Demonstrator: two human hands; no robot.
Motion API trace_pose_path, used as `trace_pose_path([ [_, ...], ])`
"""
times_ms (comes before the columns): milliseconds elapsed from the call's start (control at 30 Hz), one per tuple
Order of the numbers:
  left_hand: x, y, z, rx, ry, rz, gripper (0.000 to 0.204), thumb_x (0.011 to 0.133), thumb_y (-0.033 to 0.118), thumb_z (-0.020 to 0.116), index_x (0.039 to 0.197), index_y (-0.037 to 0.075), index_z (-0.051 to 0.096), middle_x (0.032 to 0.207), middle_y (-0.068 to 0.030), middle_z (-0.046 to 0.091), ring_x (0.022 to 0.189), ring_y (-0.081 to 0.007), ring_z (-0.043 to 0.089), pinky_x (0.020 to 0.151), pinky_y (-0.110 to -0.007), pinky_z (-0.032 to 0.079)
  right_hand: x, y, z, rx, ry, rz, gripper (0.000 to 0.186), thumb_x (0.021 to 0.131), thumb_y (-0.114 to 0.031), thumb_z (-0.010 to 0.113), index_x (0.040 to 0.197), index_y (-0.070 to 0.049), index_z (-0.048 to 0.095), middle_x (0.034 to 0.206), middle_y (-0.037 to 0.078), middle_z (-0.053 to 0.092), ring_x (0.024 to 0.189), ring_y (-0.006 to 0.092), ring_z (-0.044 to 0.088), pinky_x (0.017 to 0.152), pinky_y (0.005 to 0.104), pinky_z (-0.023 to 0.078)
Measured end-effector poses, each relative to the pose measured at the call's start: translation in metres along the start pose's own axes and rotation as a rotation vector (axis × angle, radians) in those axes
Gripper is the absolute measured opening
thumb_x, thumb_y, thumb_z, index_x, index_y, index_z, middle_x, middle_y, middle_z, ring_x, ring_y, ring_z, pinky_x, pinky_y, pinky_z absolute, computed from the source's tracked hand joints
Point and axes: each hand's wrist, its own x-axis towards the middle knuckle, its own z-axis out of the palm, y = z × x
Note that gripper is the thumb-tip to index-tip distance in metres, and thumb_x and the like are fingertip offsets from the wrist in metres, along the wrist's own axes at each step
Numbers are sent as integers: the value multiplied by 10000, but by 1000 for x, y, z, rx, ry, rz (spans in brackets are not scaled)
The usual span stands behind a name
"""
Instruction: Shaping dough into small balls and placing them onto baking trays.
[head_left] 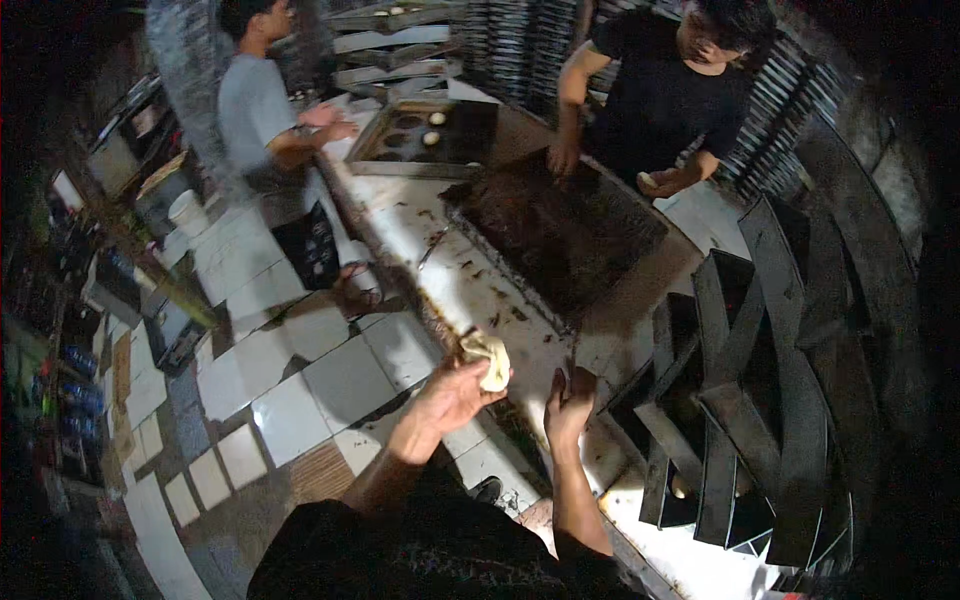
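My left hand [445, 405] grips a pale, soft piece of dough [486, 357], raised over the front edge of the worktable [470, 265]. To its right, my right hand [567, 410] has its fingers curled at the table, round something thin and dark that I cannot make out. Beyond both hands lies a large dark, crusted tray [550, 240] on the soiled white tabletop.
A co-worker in black [670, 110] holds a pale piece across the table. Another in grey [255, 115] stands left beside a tray with dough rounds [475, 135]. Stacked metal trays [760, 400] crowd my right. A bucket [188, 212] sits on the tiled floor [340, 395].
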Motion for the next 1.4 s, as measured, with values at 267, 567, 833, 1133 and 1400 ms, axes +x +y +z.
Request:
trace_pose_path([
  [267, -99, -61, -2, 324, 96, -107, 386, 784, -55, 484, 1140, 69, 404, 984, -106, 541, 844, -235, 576, 655, -326, 523, -67, -138, -75, -77, -710, -520, 214, 775, -172, 608, 912, -8, 613, 897, 140, 567, 790, 269, 549, 694, 341, 469],
  [567, -131, -177, 8, 792, -442, -598, 254, 825, -8, 476, 1078, -3, 503, 1015, -51, 555, 912, -126, 525, 809, -278, 437, -157, -145, -225, -381, -871, 54, 238, 783, -88, 537, 970, -25, 405, 702, 222, 580, 642, 353, 601, 535, 415, 476],
  [833, -121, -384, 89, 495, -159, -361, 251, 821, 57, 569, 1042, -23, 481, 936, -70, 564, 799, -147, 570, 735, -263, 485, -263, -92, -329, -694, 164, -1, 425, 687, 44, 535, 1105, -29, 509, 1310, 232, 252, 1182, 432, 281, 944, 475, 308],
  [1133, -46, -617, 112, 2038, -1124, 313, 609, 755, 174, 592, 1297, 83, 329, 1364, -114, 305, 1291, -356, 172, 1013, -535, 136, -217, 67, -572, -566, 667, 389, 226, 847, -149, 459, 911, 29, 582, 889, 217, 585, 834, 328, 564, 754, 378, 433],
  [1400, -128, -406, 106, 1422, -435, 51, 358, 828, 61, 547, 1167, -15, 463, 1089, -116, 554, 1046, -168, 502, 881, -289, 386, -224, 64, -597, -672, -290, -164, 162, 673, -97, 592, 834, -94, 604, 779, 96, 565, 809, 285, 504, 724, 383, 397],
])
